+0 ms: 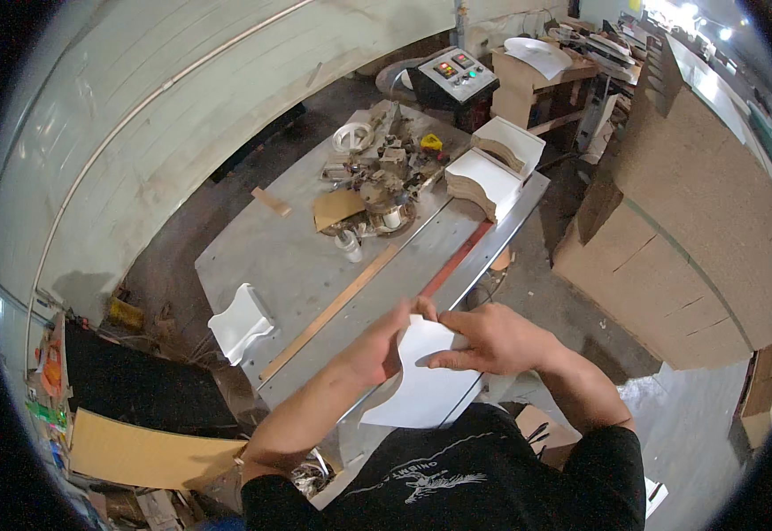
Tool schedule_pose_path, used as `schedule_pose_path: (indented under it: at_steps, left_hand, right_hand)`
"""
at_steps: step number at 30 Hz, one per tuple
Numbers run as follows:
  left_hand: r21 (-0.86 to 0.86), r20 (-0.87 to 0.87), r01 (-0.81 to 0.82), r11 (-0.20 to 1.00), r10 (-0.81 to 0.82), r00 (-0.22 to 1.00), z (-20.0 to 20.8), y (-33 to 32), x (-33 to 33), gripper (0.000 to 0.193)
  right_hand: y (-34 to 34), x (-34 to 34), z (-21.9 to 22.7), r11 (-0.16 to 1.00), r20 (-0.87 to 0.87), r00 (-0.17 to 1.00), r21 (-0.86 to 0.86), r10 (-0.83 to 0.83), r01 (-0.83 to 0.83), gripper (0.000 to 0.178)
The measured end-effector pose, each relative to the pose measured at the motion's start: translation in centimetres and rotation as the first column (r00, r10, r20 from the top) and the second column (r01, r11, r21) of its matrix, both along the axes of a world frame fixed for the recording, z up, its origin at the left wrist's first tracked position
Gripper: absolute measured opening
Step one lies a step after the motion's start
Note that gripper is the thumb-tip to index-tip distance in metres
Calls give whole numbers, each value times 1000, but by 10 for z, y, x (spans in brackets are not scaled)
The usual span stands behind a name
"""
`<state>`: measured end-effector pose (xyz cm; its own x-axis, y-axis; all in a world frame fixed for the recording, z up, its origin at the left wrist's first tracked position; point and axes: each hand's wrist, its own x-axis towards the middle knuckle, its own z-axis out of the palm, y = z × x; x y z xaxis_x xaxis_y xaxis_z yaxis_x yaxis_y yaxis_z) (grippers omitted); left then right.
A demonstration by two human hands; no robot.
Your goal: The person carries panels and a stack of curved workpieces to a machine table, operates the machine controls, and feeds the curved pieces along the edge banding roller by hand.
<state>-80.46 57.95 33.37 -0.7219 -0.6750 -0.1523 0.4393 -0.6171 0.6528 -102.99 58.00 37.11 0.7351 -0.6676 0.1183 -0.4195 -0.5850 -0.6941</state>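
Observation:
A white panel (426,376) with a wavy cut edge is held close to my body, over the near edge of the metal worktable. My left hand (379,345) grips it along the wavy left edge, and part of its fingers is hidden behind the panel. My right hand (497,341) is closed on the upper right corner, thumb lying on the white face and fingers at the top edge. Both hands meet near the panel's far end. On the table's left side lies a small stack of similar white wavy pieces (243,323).
On the grey worktable (262,257) stands a machine head (384,190) with a white bottle (348,245) beside it. A wooden strip (337,305) and a red strip (457,257) run along the table. White curved panels (485,177) are stacked at its far right. Behind is a control box (454,77); large brown boards (669,257) stand right.

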Motion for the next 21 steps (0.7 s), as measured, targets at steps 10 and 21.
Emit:
schedule_pose_path:
  at_steps: [10,21]
  left_hand:
    - [-131,217,-2,991,31,976,-24,15,17,66]
    - [92,221,-196,976,172,960,-9,21,-8,43]
  right_hand:
    - [-6,-8,0,983,122,992,173,33,-55,49]
    - [5,-1,-13,998,178,983,36,40,-47,46]
